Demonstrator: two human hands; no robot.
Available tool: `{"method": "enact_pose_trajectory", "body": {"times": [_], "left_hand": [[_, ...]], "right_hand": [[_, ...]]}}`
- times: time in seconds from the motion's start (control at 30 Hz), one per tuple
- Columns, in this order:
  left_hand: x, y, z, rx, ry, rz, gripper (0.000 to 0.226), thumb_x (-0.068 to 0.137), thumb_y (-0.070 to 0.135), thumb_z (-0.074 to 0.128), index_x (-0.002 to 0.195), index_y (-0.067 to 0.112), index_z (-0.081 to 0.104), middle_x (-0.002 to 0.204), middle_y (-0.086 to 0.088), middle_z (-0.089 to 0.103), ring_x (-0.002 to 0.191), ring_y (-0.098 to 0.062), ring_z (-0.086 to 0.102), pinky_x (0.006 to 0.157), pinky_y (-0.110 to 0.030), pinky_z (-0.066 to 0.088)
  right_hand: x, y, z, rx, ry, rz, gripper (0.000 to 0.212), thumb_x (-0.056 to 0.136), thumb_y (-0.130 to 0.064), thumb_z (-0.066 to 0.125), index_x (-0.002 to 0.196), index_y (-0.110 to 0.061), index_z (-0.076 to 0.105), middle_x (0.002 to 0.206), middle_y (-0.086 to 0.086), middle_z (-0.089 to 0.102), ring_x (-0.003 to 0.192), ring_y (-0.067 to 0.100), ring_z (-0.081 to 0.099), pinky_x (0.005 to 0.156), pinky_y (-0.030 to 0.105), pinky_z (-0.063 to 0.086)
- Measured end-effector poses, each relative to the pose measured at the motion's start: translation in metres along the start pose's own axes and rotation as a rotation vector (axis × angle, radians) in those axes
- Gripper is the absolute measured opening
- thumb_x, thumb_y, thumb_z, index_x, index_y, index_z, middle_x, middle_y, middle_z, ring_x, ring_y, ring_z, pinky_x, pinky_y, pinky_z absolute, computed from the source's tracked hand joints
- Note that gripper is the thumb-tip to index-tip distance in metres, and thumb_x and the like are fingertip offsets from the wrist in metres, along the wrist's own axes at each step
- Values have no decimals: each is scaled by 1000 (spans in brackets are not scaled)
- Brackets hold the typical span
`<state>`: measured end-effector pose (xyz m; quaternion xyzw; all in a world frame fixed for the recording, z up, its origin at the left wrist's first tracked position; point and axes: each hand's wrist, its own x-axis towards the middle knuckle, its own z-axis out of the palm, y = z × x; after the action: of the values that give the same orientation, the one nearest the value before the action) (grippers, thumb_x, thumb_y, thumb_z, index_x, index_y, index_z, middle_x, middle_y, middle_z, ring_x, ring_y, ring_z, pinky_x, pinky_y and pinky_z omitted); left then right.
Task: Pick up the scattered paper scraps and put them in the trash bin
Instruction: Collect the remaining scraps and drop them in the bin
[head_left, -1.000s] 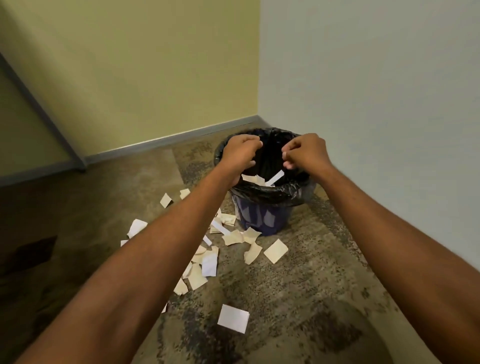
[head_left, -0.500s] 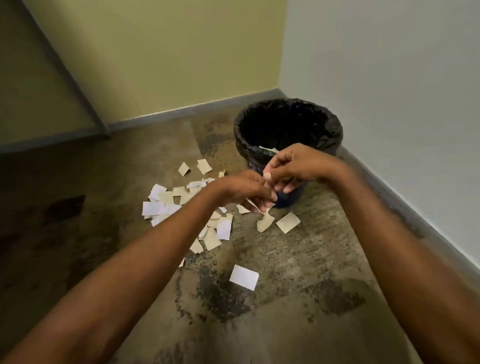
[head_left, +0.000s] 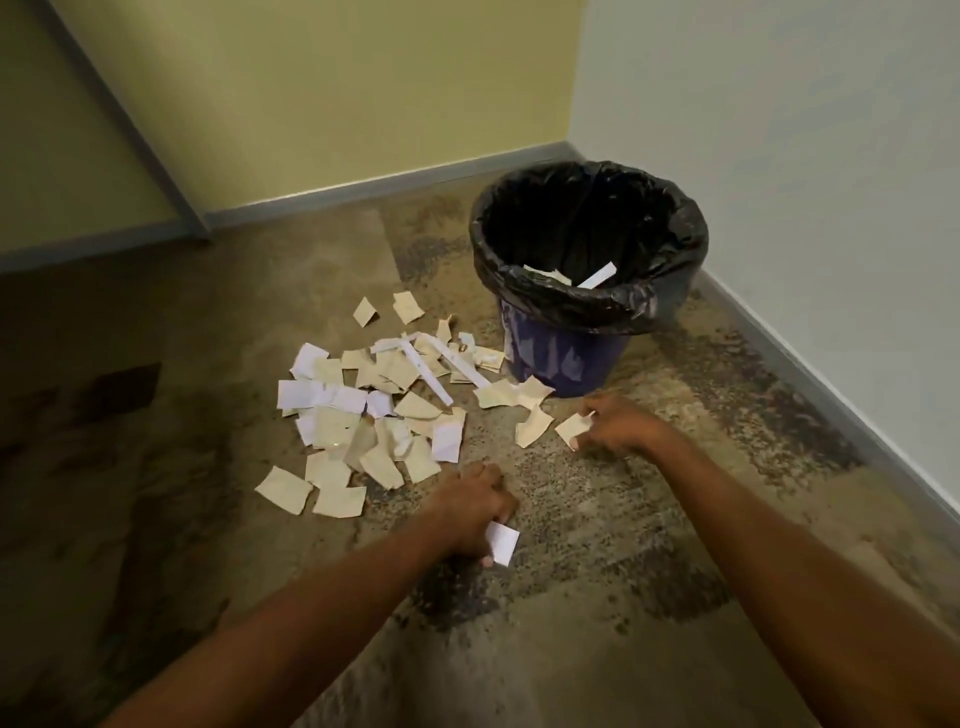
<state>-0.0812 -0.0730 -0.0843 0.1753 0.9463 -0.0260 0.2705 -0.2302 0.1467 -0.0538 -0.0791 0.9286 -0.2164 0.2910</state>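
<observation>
Down on the mottled brown carpet (head_left: 597, 530), I've dropped both hands from the black-lined blue trash bin (head_left: 561, 358): left hand (head_left: 470, 512) fingers pinching a white paper scrap (head_left: 503, 542), right hand (head_left: 618, 423) nipping a cream scrap (head_left: 570, 429), next load started.

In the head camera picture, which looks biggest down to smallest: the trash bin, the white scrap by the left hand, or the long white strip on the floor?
1. Trash bin
2. Long white strip
3. White scrap at the left hand, partly hidden and nearer the camera, so unsure.

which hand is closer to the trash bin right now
Right. The right hand is on a tan scrap just in front of the trash bin; the left hand is farther back, on a white scrap.
</observation>
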Motion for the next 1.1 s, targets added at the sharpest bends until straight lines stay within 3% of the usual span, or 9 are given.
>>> {"method": "enact_pose_trajectory", "body": {"times": [0.07,0.2,0.33,0.47,0.6,0.77,0.9,0.97,1.1], "left_hand": [[0,-3,3,-65,35,2,35,84,35,82,115,28,68,134,-6,52,129,-28,49,99,-46,46],[-4,-7,4,-325,162,-30,13,89,31,74,89,26,62,108,-1,59,105,-20,56,87,-36,50],[-3,-19,-4,-572,181,-171,10,97,18,62,102,20,53,107,-12,67,100,-30,63,79,-37,49],[2,-36,-13,-563,419,-343,33,96,12,57,127,16,48,115,-17,66,100,-38,66,77,-45,54],[17,-53,-22,-523,578,-537,46,104,33,60,144,15,45,140,-17,54,114,-41,65,89,-50,56],[34,-65,-16,-589,331,-626,87,92,58,73,158,20,31,150,-15,44,132,-40,56,101,-51,52],[40,-63,-4,-517,366,-593,51,102,42,61,145,16,51,137,-15,51,119,-39,62,95,-50,57],[39,-62,-2,-513,388,-568,39,104,41,54,134,15,57,129,-16,57,114,-39,63,92,-50,57],[38,-65,-3,-515,404,-559,24,102,37,55,110,15,62,110,-14,67,102,-37,67,77,-42,54]], "right_hand": [[7,8,10,-44,28,15,75,79,-28,91,145,-15,58,142,8,61,122,28,61,92,32,50],[19,15,29,-24,96,2,88,73,-39,94,147,-18,51,148,12,56,127,30,58,95,35,50],[23,14,46,-245,199,-101,102,73,-54,90,157,-23,41,157,11,50,139,36,49,110,43,44],[24,9,49,-88,219,-109,65,65,-31,99,122,-19,69,126,10,67,112,29,62,90,38,53],[24,3,45,71,210,-65,34,68,-16,94,79,-24,63,93,7,72,84,25,65,59,26,39],[26,-16,47,150,268,-156,44,71,-22,94,105,-21,66,110,6,63,97,24,62,70,30,44],[28,-33,64,-86,187,-182,91,73,-47,93,151,-32,50,145,8,47,129,31,54,101,46,51],[30,-37,70,-192,193,-198,82,74,-51,92,145,-37,55,149,3,44,132,28,51,99,45,50],[36,-45,70,-204,214,-235,44,70,-44,95,100,-34,64,120,-4,56,103,19,56,75,34,43]]}}
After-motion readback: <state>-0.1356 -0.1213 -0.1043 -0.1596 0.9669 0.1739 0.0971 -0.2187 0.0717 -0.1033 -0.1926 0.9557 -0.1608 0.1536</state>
